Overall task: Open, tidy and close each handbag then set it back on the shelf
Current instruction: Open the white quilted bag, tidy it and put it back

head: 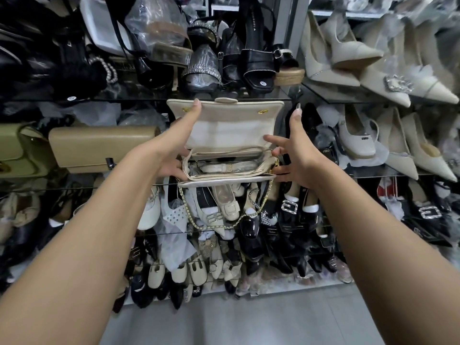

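The bag [225, 179] hangs in the air straight ahead, between both hands and in front of the shelf [388, 176]. Its long axis runs left to right and its mouth faces the person. The flap [224, 125] stands up and away. The left hand [171, 148] grips the bag's left end, forefinger stretched up to the flap's top corner, so it seems the nearer hand for folding the flap down. The right hand [300, 155] is splayed, its fingertips touching the right end. The chain [211, 224] dangles below.
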